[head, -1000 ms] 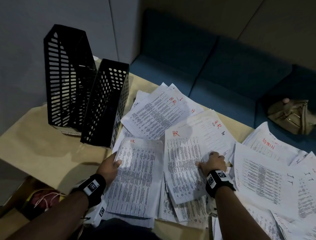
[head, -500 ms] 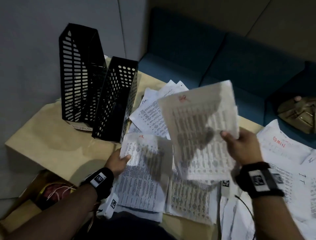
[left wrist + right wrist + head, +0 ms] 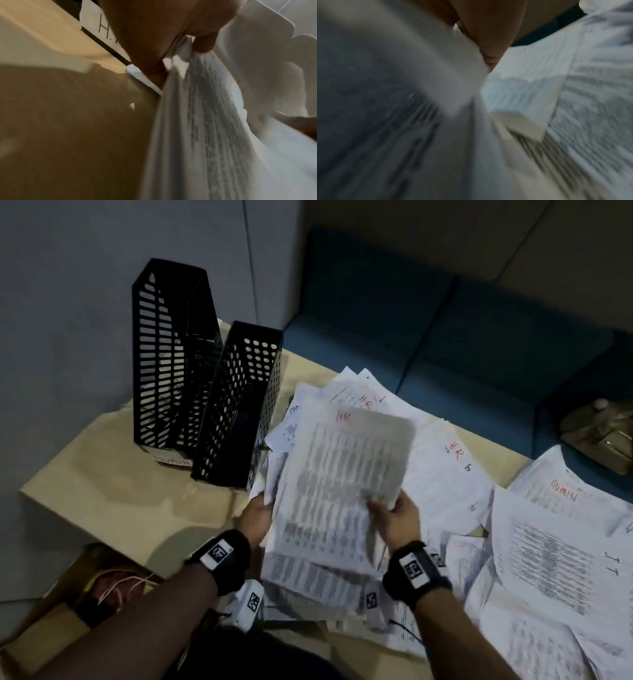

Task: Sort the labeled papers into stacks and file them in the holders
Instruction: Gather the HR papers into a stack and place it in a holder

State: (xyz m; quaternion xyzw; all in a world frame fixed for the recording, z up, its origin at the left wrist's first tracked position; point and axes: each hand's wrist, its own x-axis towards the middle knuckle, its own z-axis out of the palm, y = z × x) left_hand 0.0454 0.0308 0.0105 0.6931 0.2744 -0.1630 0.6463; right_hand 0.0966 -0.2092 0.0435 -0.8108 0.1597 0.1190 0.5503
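Note:
Printed papers with red HR marks lie spread over the tan table [image 3: 113,491]. My right hand [image 3: 394,517] pinches an HR sheet [image 3: 356,453] by its near right edge and holds it over the HR stack [image 3: 318,542]. My left hand [image 3: 255,517] grips that stack's left edge, thumb on top [image 3: 204,40]. Two black perforated file holders [image 3: 171,354] [image 3: 239,405] stand at the back left, the left one over an ADMIN label. The right wrist view is blurred, showing fingers on paper [image 3: 522,94].
More HR sheets [image 3: 445,453] lie behind, ADMIN [image 3: 565,494] and IT papers [image 3: 565,559] at the right. A blue sofa [image 3: 445,337] with a tan bag [image 3: 606,436] runs behind the table. An open cardboard box [image 3: 85,594] sits on the floor at the left.
My right hand picked an HR sheet off the pile, lifted it, and carried it left over the stack my left hand holds. The left hand closed on the stack's edge.

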